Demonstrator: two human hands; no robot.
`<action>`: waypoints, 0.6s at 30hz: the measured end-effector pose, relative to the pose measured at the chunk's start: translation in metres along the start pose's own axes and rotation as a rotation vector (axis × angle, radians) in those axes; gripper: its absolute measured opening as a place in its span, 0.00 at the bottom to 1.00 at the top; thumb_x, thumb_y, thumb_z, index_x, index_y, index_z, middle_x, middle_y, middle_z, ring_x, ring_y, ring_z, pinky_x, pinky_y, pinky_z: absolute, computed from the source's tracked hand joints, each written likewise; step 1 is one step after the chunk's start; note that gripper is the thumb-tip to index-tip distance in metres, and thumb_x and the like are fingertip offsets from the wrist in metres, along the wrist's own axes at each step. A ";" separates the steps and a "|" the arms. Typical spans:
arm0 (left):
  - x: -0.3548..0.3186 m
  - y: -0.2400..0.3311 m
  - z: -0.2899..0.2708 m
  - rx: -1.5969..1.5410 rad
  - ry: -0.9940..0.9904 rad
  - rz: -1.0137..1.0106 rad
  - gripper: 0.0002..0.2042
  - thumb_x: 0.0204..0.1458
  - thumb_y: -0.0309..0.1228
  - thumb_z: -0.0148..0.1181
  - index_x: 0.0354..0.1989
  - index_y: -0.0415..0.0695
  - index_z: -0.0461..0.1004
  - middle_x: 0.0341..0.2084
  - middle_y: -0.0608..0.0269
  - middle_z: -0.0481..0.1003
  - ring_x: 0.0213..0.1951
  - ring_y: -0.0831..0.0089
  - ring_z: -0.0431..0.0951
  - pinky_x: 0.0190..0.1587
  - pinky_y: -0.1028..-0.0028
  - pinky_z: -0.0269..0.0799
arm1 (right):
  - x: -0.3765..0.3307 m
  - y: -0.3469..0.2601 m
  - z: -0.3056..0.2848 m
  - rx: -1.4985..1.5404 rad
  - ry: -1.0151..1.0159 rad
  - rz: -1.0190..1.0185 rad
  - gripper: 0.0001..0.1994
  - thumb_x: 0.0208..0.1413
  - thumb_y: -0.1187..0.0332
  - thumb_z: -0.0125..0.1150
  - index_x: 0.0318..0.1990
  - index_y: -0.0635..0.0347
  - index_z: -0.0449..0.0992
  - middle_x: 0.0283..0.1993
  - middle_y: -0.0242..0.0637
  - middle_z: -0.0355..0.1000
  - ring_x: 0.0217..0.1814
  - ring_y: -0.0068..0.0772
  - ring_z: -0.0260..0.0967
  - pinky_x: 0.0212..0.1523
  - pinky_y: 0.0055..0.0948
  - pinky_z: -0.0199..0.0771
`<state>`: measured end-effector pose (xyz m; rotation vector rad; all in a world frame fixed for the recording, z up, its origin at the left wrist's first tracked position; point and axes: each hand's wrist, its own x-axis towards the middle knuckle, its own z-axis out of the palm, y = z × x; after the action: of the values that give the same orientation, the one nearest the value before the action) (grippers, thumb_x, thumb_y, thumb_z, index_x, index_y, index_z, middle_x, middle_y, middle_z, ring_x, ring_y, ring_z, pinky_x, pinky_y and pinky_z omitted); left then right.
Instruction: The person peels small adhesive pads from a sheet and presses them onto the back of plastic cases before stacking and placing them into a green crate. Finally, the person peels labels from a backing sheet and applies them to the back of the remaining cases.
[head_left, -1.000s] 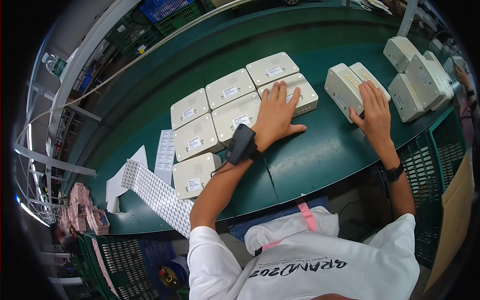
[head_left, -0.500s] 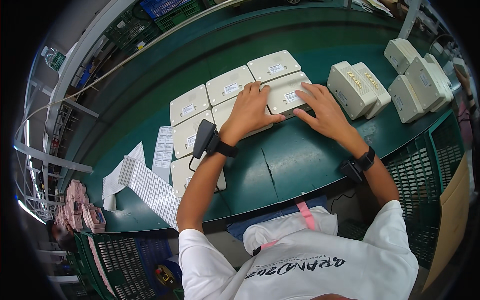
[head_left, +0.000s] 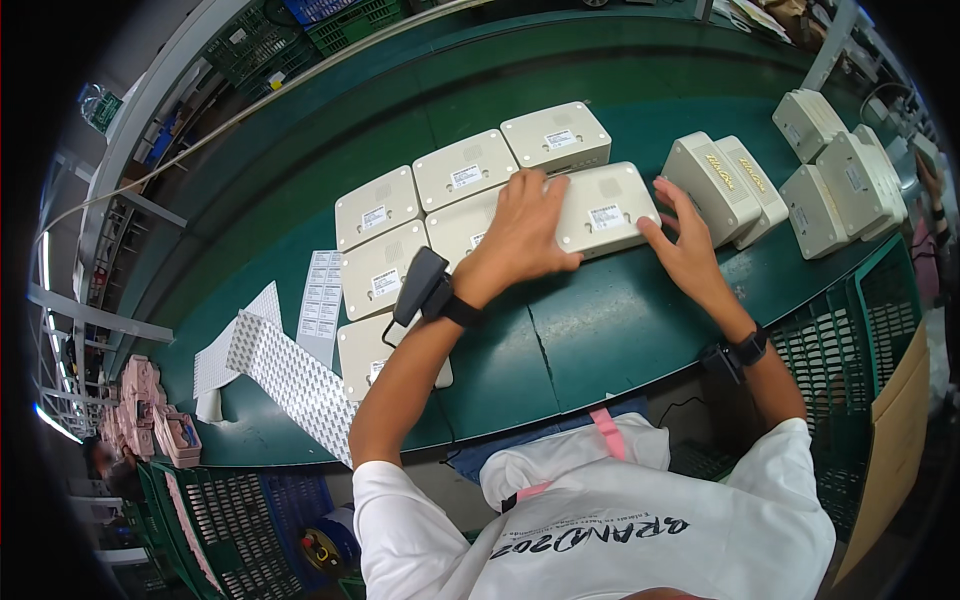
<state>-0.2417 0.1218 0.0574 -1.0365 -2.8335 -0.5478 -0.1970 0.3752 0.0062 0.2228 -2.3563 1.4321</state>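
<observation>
Several flat cream plastic boxes with small white labels lie in rows on the green bench. My left hand lies on the left end of the nearest right-hand box. My right hand grips that box's right edge, so both hands hold it. A black device is strapped at my left wrist and a black watch sits on my right wrist. Two cream boxes stand on edge just right of my right hand.
More cream boxes are grouped at the far right. Sheets of small stickers and a long white backing strip lie at the left. Green mesh baskets hang off the bench's near edge, with cardboard beside them.
My right hand left the upright boxes at the right and came left to the flat box. My left hand shifted slightly along that same box.
</observation>
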 end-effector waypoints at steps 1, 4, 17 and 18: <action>-0.003 0.005 0.001 0.022 0.045 0.070 0.44 0.37 0.45 0.74 0.62 0.36 0.62 0.59 0.41 0.63 0.64 0.48 0.60 0.64 0.59 0.59 | -0.002 -0.002 -0.001 -0.004 0.013 0.011 0.24 0.55 0.69 0.66 0.59 0.62 0.70 0.63 0.44 0.66 0.63 0.40 0.66 0.56 0.34 0.73; -0.011 0.015 0.001 0.076 0.123 0.211 0.45 0.35 0.41 0.76 0.64 0.38 0.60 0.59 0.42 0.62 0.64 0.49 0.58 0.65 0.59 0.57 | -0.005 -0.015 -0.007 0.321 -0.064 0.191 0.27 0.54 0.67 0.68 0.61 0.62 0.67 0.63 0.43 0.64 0.61 0.37 0.67 0.55 0.34 0.73; -0.061 -0.043 -0.035 0.214 0.000 -0.043 0.43 0.35 0.45 0.77 0.57 0.32 0.64 0.57 0.41 0.64 0.60 0.46 0.64 0.62 0.59 0.61 | -0.022 -0.036 -0.023 -0.831 0.217 -0.298 0.27 0.46 0.67 0.73 0.55 0.61 0.71 0.52 0.43 0.65 0.56 0.49 0.65 0.55 0.39 0.68; -0.059 -0.046 -0.038 0.166 -0.004 -0.056 0.43 0.34 0.46 0.77 0.56 0.32 0.65 0.56 0.40 0.64 0.60 0.46 0.63 0.61 0.59 0.62 | -0.020 -0.035 -0.023 -0.882 0.234 -0.292 0.26 0.47 0.67 0.72 0.55 0.61 0.71 0.53 0.44 0.65 0.57 0.50 0.65 0.55 0.40 0.67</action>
<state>-0.2279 0.0396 0.0671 -0.9331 -2.8606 -0.3081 -0.1622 0.3779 0.0364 0.1316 -2.3829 0.2027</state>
